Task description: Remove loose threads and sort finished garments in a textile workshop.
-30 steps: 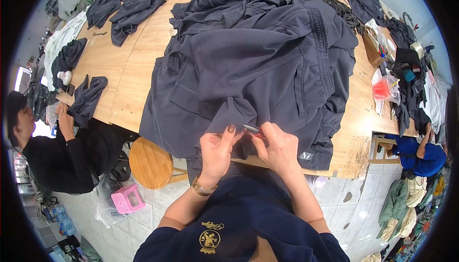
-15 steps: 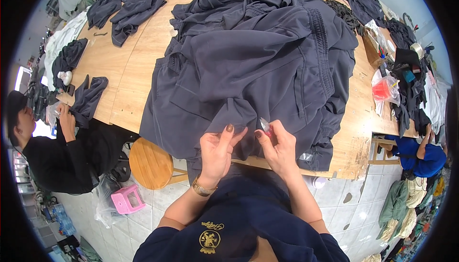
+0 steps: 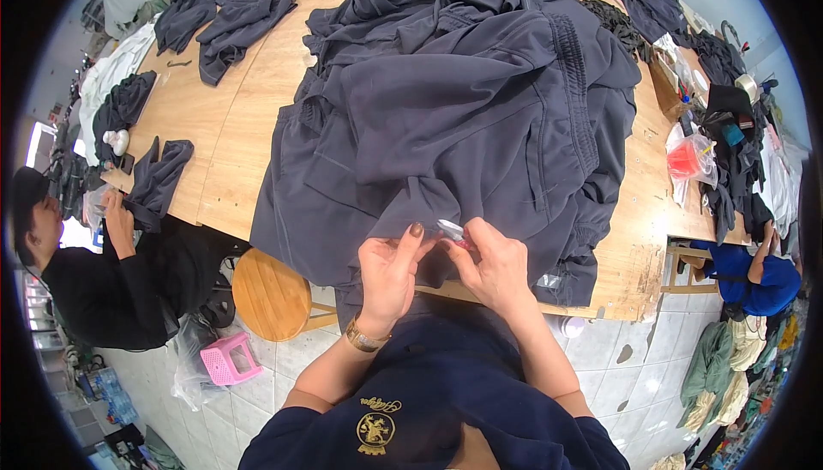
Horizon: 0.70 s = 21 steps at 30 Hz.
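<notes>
A heap of dark grey garments (image 3: 429,118) with gathered elastic waistbands covers the table in front of me. My left hand (image 3: 387,274) is at the near edge of the heap, pinching a fold of the grey cloth between thumb and fingers. In my right hand (image 3: 497,266) is a small pair of thread snips (image 3: 452,231) with pale metal blades and a red grip. The blades point left and lie close to my left fingertips. Whether they touch the cloth or a thread is too small to tell.
The wooden table (image 3: 249,140) carries more dark garments (image 3: 244,28) at the far left. On the right sit a plastic bag with a red container (image 3: 686,161) and piled cloth. A round stool (image 3: 270,294) and a pink stool (image 3: 230,358) stand left, near a seated person (image 3: 120,273). Another person in blue (image 3: 759,286) is right.
My right hand has moved left with the thread snips, whose blades have swung leftward to my left fingertips. My left hand stays almost in place on the cloth.
</notes>
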Available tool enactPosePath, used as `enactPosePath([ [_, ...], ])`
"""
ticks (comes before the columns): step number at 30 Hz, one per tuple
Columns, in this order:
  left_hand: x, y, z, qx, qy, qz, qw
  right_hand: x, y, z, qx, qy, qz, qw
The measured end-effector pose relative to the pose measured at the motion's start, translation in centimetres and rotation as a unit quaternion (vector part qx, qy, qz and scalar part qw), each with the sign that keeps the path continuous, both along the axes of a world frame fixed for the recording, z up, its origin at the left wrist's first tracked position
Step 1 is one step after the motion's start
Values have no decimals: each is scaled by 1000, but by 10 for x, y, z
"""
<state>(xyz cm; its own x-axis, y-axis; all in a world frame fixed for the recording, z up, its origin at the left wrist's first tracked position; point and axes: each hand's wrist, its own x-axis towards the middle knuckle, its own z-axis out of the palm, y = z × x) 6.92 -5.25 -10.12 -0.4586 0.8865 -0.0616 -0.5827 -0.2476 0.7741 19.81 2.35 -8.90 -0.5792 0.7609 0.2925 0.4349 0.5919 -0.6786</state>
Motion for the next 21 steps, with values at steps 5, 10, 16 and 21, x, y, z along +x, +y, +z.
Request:
enactPosePath([
  [5, -1, 6, 7, -20, -52, 11, 998, 2, 0, 3, -113, 32, -16, 993],
  [10, 0, 7, 6, -26, -48, 26, 998, 2, 1, -2, -128, 38, -17, 991],
  [16, 2, 5, 3, -12, -28, 8, 1000, -8, 2, 1, -196, 147, -14, 969],
  [21, 4, 1, -4, -23, 48, 13, 999, -20, 7, 3, -157, 197, 23, 967],
])
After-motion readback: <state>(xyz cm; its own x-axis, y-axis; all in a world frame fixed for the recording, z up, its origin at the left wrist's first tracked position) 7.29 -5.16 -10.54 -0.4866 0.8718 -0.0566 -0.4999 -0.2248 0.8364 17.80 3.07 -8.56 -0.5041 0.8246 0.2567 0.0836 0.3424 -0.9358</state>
